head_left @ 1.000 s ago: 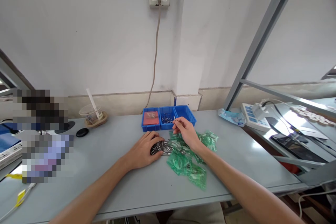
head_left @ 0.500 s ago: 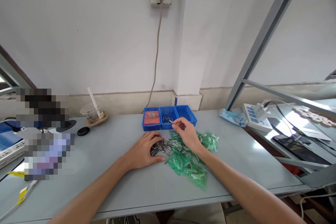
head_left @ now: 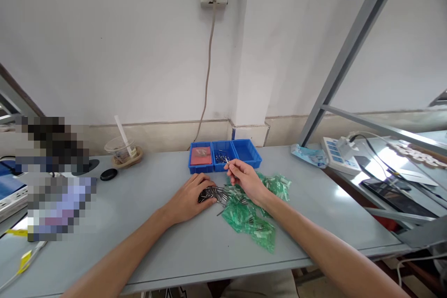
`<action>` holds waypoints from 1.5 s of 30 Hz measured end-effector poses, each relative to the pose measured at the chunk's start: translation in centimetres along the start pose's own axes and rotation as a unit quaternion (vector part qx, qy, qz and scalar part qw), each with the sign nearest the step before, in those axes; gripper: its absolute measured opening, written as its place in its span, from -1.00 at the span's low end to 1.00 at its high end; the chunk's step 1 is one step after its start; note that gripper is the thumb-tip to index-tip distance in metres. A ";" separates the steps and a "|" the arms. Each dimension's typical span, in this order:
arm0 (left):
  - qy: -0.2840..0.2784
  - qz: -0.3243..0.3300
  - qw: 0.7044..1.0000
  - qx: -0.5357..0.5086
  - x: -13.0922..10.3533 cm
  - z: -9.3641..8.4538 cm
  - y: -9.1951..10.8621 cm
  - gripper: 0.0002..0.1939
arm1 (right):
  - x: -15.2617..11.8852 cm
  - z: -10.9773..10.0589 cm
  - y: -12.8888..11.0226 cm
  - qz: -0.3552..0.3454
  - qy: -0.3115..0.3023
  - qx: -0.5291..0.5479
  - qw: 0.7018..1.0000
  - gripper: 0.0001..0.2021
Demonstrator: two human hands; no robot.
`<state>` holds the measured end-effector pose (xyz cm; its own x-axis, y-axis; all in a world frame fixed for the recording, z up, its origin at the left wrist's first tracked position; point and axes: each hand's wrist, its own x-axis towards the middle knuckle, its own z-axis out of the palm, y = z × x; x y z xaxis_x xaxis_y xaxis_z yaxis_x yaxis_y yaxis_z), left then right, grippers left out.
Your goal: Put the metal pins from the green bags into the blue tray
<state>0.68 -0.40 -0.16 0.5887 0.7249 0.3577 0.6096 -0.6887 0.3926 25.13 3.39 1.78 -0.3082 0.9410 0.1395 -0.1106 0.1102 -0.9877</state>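
Note:
My left hand (head_left: 191, 198) curves round the left side of a pile of small metal pins (head_left: 213, 193) on the grey table, fingers and thumb apart. My right hand (head_left: 246, 179) pinches a small metal pin (head_left: 226, 160) at the front edge of the middle blue bin (head_left: 223, 167). More pins lie in that bin. The left blue bin (head_left: 201, 168) holds a red packet (head_left: 201, 154); the right blue bin (head_left: 247, 150) stands beside them. Green plastic bags (head_left: 249, 223) with small parts inside lie under and around my right hand and wrist.
A plastic cup (head_left: 120, 149) with a straw and a black oval object (head_left: 108, 174) are at the back left. A blue packet (head_left: 309, 155) and a white power strip (head_left: 340, 156) lie at the right, near a metal frame (head_left: 323, 107).
My left thumb has drawn in closer to the pile, uncovering a loose pin. My right hand has shifted slightly left and down, still pinching a pin.

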 end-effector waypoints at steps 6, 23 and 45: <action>0.005 0.001 1.000 0.005 0.1 0.0 0.0 -0.71 | 0.1 0.0 0.2 -0.058 0.040 -0.086 0.994 -0.76; 0.002 -0.002 1.000 0.010 0.1 0.0 -0.3 -0.71 | -0.1 0.2 -0.3 -0.012 0.010 -0.113 0.993 -0.69; 0.012 -0.013 1.000 0.003 0.0 -0.1 -1.2 -0.78 | -1.3 -0.1 -0.5 -0.131 -0.127 -0.526 0.830 -0.76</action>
<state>-0.13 0.46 -0.58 0.5600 0.7420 0.3686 0.6273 -0.6703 0.3964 25.64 2.18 2.10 -0.6086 0.7573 0.2368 0.6407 0.6451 -0.4164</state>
